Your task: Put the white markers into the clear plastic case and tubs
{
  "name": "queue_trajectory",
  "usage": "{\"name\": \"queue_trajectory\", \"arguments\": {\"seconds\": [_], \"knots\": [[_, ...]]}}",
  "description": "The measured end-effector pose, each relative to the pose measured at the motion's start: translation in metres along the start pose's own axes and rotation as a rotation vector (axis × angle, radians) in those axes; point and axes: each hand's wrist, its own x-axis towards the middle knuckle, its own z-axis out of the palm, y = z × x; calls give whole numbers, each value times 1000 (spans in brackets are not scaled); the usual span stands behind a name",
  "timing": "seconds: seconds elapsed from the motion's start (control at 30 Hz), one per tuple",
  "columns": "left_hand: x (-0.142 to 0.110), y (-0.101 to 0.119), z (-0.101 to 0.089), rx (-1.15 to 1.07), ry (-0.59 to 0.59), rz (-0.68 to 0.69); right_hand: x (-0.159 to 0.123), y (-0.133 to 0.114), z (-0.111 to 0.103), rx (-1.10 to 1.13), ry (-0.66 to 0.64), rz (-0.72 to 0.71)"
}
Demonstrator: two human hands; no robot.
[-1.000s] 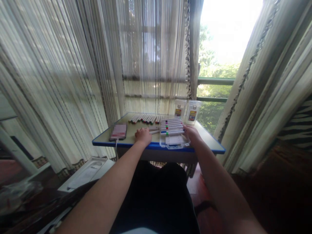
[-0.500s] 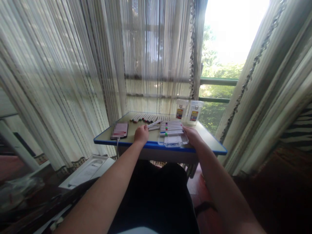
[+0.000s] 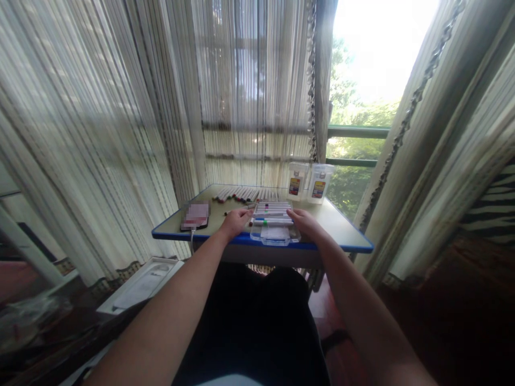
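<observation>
Leftmost, a white box (image 3: 140, 287) stands below the worktop (image 3: 341, 228), partly behind the forearm. On the worktop's left lies a phone (image 3: 195, 217), its screen blurred, with a cable (image 3: 192, 238) running off the front edge. Next comes the left hand (image 3: 233, 224), fingers drawn nearly together at the case's left edge; whether they pinch a pen cannot be told. A dark tip (image 3: 226, 214) shows just beyond its knuckles. Behind, loose pens (image 3: 245, 194) lie in a row, slanting away.

To the right of the left hand is the clear case (image 3: 276, 242), near the front edge, its pens (image 3: 277, 222) lying crosswise, long axes running from one hand to the other. Both hands flank it about equally near. The right hand (image 3: 306, 222) is partly curled, fingertips at the pens' right ends; its hold, too, cannot be made out. Farther right and back stand two tubs (image 3: 321, 187); their labels are too small to read.
</observation>
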Motion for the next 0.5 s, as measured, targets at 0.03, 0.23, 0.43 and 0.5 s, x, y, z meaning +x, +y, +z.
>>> {"name": "queue_trajectory", "arguments": {"seconds": [0.03,0.23,0.43,0.5], "knots": [[0,0,0,-18,-3,0,0,0,1,-12,-14,-19],[-1,-1,-2,-83,-18,-7,1,2,3,-188,155,-89],[-3,6,-3,-94,-104,11,-3,-2,1,-168,81,-323],[-4,8,-3,-86,-159,18,-3,-2,2,-110,72,-359]]}}
